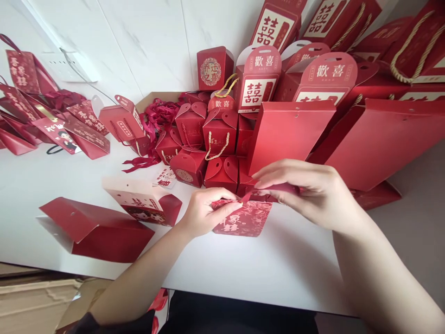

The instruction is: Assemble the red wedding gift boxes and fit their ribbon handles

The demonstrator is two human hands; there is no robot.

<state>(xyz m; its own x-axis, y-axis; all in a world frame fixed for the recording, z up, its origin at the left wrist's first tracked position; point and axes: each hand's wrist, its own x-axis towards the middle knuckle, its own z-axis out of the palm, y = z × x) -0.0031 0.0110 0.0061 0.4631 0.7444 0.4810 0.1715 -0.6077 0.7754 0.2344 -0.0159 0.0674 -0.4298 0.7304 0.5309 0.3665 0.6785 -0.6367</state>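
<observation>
Head view: over the near part of the white table, the left hand pinches the top edge of a printed red box between thumb and fingers. The right hand, just beyond its right corner, pinches a dark red ribbon that meets the box's top edge (whether the left fingers grip the ribbon too, I cannot tell). The box sits between the hands, its pale characters facing the person. To the left lie a plain red box and, just behind it, a box with a printed picture. Farther back, small red boxes stand clustered beside a heap of ribbons. Behind everything rises the pale wall.
</observation>
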